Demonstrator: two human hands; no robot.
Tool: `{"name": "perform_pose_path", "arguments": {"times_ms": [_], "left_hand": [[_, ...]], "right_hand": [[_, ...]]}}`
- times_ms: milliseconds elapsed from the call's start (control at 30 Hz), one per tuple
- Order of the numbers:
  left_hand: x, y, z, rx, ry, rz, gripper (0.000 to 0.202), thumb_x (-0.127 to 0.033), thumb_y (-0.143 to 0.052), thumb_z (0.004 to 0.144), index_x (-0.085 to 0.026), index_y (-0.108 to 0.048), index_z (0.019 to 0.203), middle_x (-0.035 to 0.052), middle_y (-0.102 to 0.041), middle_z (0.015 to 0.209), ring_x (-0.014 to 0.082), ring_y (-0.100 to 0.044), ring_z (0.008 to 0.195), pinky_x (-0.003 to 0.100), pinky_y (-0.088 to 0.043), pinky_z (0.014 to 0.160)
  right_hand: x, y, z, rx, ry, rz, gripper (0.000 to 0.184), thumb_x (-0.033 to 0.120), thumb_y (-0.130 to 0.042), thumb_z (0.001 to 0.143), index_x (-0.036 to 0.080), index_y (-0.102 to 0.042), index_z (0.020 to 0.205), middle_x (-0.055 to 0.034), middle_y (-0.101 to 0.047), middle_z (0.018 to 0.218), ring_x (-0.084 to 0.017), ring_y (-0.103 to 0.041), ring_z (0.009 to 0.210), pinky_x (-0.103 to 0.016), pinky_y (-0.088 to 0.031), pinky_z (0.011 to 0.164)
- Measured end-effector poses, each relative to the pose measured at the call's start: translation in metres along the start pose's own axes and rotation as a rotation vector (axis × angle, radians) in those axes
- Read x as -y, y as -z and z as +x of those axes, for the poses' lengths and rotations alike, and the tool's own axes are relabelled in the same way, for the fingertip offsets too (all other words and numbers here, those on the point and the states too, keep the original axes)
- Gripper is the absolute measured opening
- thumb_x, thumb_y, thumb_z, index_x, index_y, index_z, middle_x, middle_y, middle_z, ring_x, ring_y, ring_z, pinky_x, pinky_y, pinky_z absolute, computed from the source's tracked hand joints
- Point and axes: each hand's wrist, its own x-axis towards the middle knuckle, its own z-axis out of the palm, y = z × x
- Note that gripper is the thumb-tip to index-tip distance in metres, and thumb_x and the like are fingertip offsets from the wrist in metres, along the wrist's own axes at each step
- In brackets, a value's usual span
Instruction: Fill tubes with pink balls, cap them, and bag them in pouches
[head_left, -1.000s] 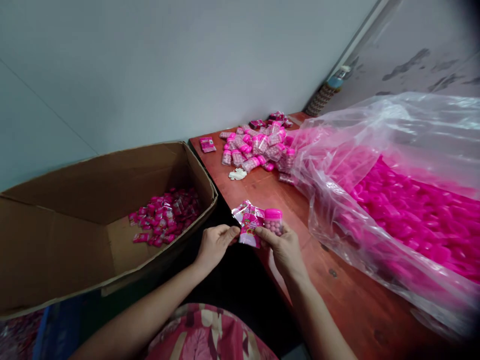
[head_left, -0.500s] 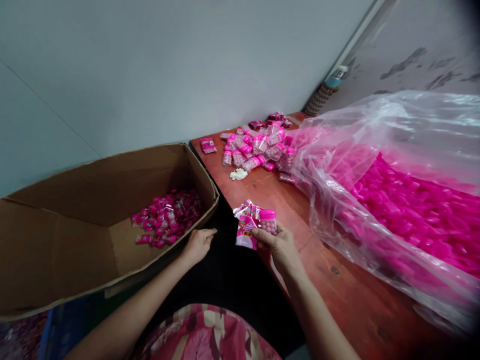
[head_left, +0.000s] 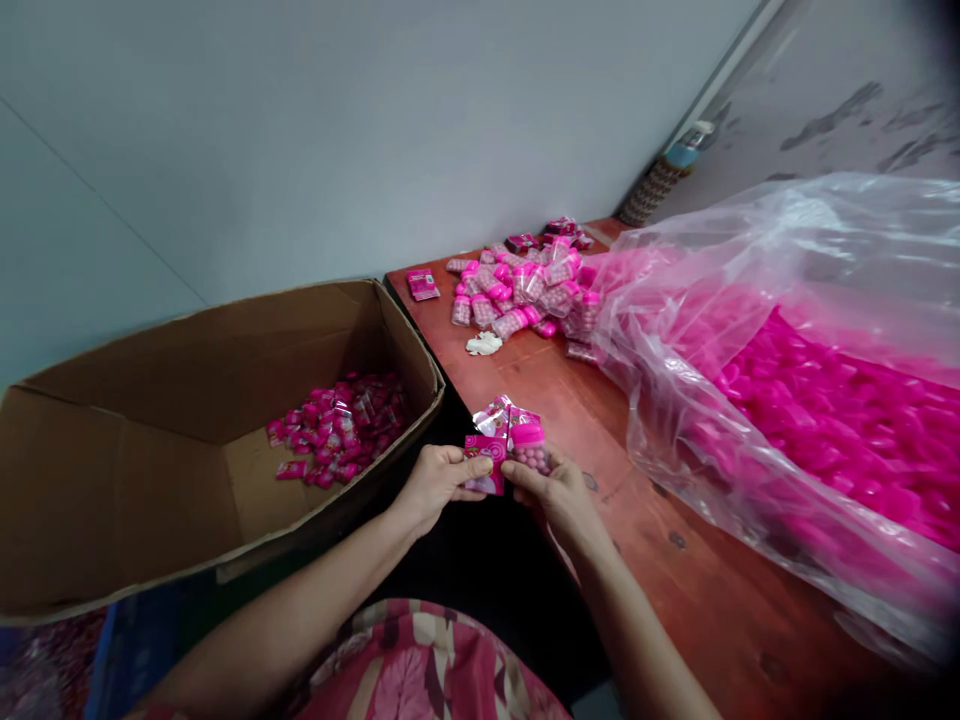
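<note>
My left hand [head_left: 439, 482] pinches the lower edge of a pink printed packet [head_left: 485, 460] held over the gap between box and table. My right hand [head_left: 553, 492] grips a small clear candy bottle with a pink cap [head_left: 529, 447] together with a bunch of the pink packets. Both hands meet at the table's near corner. The packets' tops fan out above my fingers.
An open cardboard box [head_left: 150, 520] on the left holds a heap of pink packets [head_left: 337, 428]. A red-brown table [head_left: 675, 560] carries a pile of small pink-capped bottles [head_left: 525, 285], a lone packet [head_left: 423, 285], a white scrap [head_left: 484, 343], and a large clear bag of pink caps [head_left: 810, 400].
My left hand went to the box rim half a second ago and has come back to the packets at my right hand. My right hand has stayed put with the bottle.
</note>
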Motion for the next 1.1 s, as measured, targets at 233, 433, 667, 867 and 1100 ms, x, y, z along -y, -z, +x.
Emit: {"name": "perform_pose_path", "arguments": {"times_ms": [233, 433, 667, 867, 1100], "left_hand": [[0.001, -0.009, 0.002, -0.064, 0.039, -0.071, 0.028, -0.032, -0.074, 0.057, -0.007, -0.063, 0.063, 0.0059, -0.06, 0.058, 0.0119, -0.057, 0.051, 0.024, -0.05, 0.051], [-0.001, -0.008, 0.007, -0.112, 0.06, -0.338, 0.023, -0.027, -0.072, 0.061, -0.008, -0.061, 0.067, 0.0059, -0.061, 0.063, 0.0118, -0.058, 0.054, 0.026, -0.052, 0.055], [-0.008, -0.011, 0.008, -0.124, 0.063, -0.447, 0.012, -0.018, -0.066, 0.069, -0.007, -0.061, 0.072, 0.0087, -0.064, 0.069, 0.0167, -0.062, 0.063, 0.031, -0.054, 0.061], [-0.014, -0.025, 0.01, -0.134, 0.081, -0.537, 0.01, -0.016, -0.064, 0.071, -0.009, -0.062, 0.077, 0.0074, -0.066, 0.072, 0.0146, -0.063, 0.062, 0.028, -0.054, 0.061], [-0.012, -0.039, 0.014, -0.199, 0.113, -0.771, 0.006, -0.015, -0.061, 0.074, -0.01, -0.06, 0.077, 0.0068, -0.066, 0.074, 0.0141, -0.063, 0.062, 0.026, -0.054, 0.062]], "right_hand": [[-0.003, 0.0, -0.003, -0.016, 0.033, 0.05, 0.022, 0.034, -0.067, 0.066, 0.016, -0.055, 0.07, 0.004, -0.051, 0.049, -0.008, -0.043, 0.042, -0.019, -0.03, 0.041], [-0.007, 0.004, -0.007, -0.011, -0.034, 0.153, 0.042, 0.053, -0.043, 0.08, 0.015, -0.06, 0.076, -0.0024, -0.057, 0.06, -0.011, -0.047, 0.049, -0.021, -0.037, 0.045], [-0.004, 0.009, -0.012, 0.007, -0.12, 0.428, 0.03, 0.044, -0.05, 0.078, 0.016, -0.061, 0.078, -0.0025, -0.059, 0.07, -0.011, -0.05, 0.054, -0.019, -0.039, 0.043], [-0.001, 0.009, -0.026, 0.0, -0.022, 0.364, 0.02, 0.029, -0.062, 0.074, 0.018, -0.056, 0.09, 0.0006, -0.055, 0.073, -0.009, -0.052, 0.056, -0.018, -0.042, 0.046], [-0.005, -0.014, -0.049, -0.22, 0.122, 0.114, 0.026, 0.033, -0.057, 0.077, 0.022, -0.047, 0.099, -0.0005, -0.055, 0.086, -0.013, -0.059, 0.069, -0.029, -0.052, 0.063]]}}
